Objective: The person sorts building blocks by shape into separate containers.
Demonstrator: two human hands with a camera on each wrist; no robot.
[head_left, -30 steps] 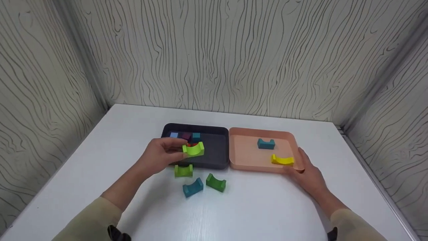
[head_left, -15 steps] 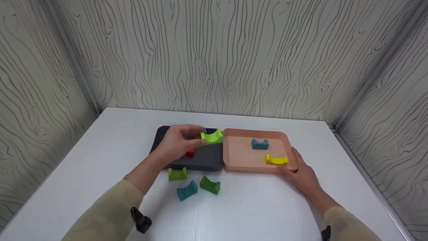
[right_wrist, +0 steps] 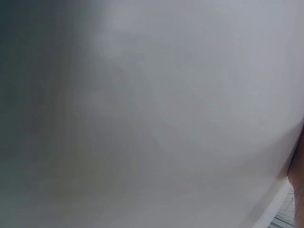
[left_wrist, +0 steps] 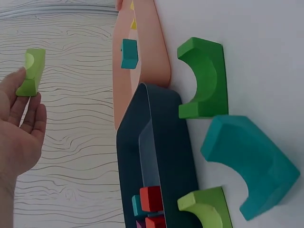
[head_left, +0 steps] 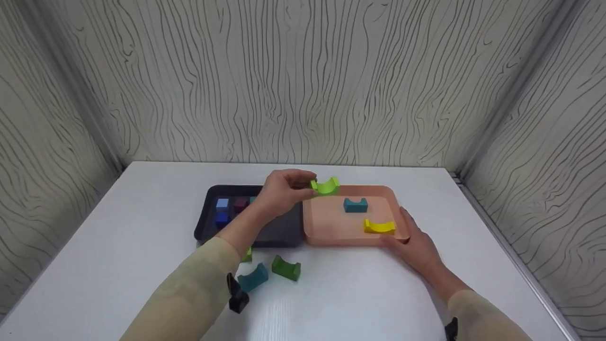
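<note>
My left hand [head_left: 284, 194] pinches a lime green arch block [head_left: 326, 186] by its left end, between thumb and fingers. It hangs above the back left of the pink tray [head_left: 326, 239], notch upward. In the left wrist view the same arch block [left_wrist: 34, 71] stands out past the fingertips. On the tray's floor lie a teal arch block [head_left: 355, 205] and a yellow arch block [head_left: 379, 227]. My right hand [head_left: 419, 248] holds the tray's front right corner, thumb at the front and fingers along the side. The right wrist view is mostly blurred white.
A dark tray [head_left: 201, 227] adjoins on the left, with several small cubes, among them a blue cube [head_left: 222, 219] and a red cube [left_wrist: 152, 198]. In front lie green [head_left: 286, 268], teal [head_left: 253, 278] and lime [left_wrist: 209, 209] arch blocks. A patterned wall [head_left: 284, 94] rises behind.
My left hand has carried the lime arch block rightward, from over the dark tray to over the pink tray. My right hand keeps its place at the tray corner. The head view has shifted slightly.
</note>
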